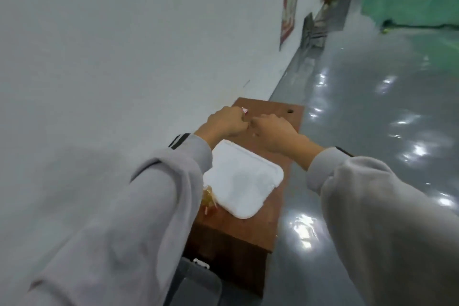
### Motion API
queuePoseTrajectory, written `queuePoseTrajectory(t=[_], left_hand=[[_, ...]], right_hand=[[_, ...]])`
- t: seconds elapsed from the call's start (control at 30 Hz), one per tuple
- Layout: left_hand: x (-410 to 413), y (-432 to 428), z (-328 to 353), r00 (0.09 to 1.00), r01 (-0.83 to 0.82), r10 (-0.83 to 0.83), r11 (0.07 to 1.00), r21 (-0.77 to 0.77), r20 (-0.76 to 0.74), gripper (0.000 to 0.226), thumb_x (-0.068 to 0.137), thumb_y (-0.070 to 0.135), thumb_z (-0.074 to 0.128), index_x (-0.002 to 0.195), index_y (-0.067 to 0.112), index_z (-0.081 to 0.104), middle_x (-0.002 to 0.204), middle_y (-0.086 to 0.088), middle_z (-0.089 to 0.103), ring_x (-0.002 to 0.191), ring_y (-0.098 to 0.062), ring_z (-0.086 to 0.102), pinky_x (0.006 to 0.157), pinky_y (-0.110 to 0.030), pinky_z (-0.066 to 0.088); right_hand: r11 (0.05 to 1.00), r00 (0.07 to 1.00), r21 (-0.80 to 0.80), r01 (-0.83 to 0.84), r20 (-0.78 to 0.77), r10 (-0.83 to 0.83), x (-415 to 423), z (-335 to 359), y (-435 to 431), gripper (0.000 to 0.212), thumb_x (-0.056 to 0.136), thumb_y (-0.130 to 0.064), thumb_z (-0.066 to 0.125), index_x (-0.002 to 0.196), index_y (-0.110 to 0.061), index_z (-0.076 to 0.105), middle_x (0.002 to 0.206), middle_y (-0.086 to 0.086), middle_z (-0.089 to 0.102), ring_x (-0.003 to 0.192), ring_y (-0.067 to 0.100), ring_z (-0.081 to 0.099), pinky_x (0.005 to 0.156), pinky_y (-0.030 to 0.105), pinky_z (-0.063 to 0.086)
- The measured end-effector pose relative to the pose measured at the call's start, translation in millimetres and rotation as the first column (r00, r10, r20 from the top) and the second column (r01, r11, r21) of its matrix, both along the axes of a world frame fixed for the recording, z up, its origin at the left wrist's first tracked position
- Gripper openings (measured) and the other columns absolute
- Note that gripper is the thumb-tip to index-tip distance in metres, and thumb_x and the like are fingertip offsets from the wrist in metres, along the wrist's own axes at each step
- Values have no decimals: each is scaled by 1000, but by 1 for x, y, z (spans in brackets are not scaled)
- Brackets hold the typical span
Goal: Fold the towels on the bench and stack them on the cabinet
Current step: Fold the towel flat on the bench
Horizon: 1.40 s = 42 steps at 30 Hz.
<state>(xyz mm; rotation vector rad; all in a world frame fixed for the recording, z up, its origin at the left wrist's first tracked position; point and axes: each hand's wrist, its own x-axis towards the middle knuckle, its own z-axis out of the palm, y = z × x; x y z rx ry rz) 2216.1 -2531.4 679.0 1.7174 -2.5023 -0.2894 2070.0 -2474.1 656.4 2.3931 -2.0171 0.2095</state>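
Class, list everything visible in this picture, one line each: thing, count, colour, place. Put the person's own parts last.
towel: one, white, folded flat on the wooden top.
wooden top: one, brown, along the wall, hole near its far end.
wrapper: one, yellow-orange, crinkled, left of the towel, partly behind the left sleeve.
plastic bin: one, grey, white latch, below the top's near end.
wall: one, white, left.
floor: grey, glossy, right; green farther off.
poster: one, red-edged, on the wall farther along.
left sleeve, right sleeve: two, light grey, foreground.
left hand, right hand: two, fingers curled, close together above the top's far end; any hold unclear.
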Motion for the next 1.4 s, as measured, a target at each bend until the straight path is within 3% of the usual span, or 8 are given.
queuePoseTrajectory(t=[0.13, 0.3, 0.57, 0.7, 1.07, 1.4], left_hand=[[-161, 38, 35, 950, 312, -310, 949, -54, 36, 35, 97, 36, 54, 122, 15, 67, 126, -12, 67, 106, -31, 63, 80, -34, 46], [-365, 139, 72, 812, 583, -584, 807, -93, 28, 39, 97, 37, 57, 126, 13, 66, 129, -8, 66, 119, -31, 61, 92, -35, 48], [-636, 387, 114, 502, 849, -865, 491, -194, 5, 36, 96, 37, 55, 125, 17, 65, 125, -7, 66, 109, -32, 63, 90, -39, 53], [-740, 511, 119, 345, 913, -939, 334, -235, 4, 38, 96, 37, 57, 126, 16, 66, 127, -11, 66, 112, -34, 62, 90, -41, 53], [-982, 782, 105, -51, 967, -997, -64, -246, 58, 40, 96, 39, 56, 129, 18, 63, 132, -9, 64, 117, -34, 61, 93, -44, 52], [-1203, 996, 102, -333, 930, -943, -325, -169, -16, 43, 91, 35, 58, 130, 18, 62, 131, -10, 65, 115, -34, 62, 100, -49, 52]], right_hand=[[954, 956, -63, 294, 10, -294, -151, 35, 73, 36, 97, -27, 50, 132, -20, 58, 130, 8, 63, 116, 35, 59, 96, 44, 50], [780, 784, -97, 618, 0, -621, -324, 79, 210, 36, 96, -28, 53, 131, -20, 59, 131, 9, 64, 117, 34, 60, 97, 44, 51], [475, 475, -159, 866, -37, -879, -526, 131, 472, 33, 97, -29, 54, 128, -22, 62, 125, 10, 65, 113, 34, 61, 90, 41, 52], [326, 309, -180, 928, -117, -944, -603, 142, 595, 28, 98, -28, 53, 119, -20, 68, 117, 11, 69, 107, 34, 65, 86, 40, 54], [-75, -98, -166, 983, -136, -986, -793, 129, 856, 23, 93, -23, 58, 112, -20, 70, 115, 8, 71, 105, 32, 66, 87, 40, 55], [-393, -404, -116, 912, -98, -910, -958, 135, 1050, 35, 98, -31, 57, 132, -23, 59, 131, 7, 64, 119, 30, 59, 95, 40, 47]])
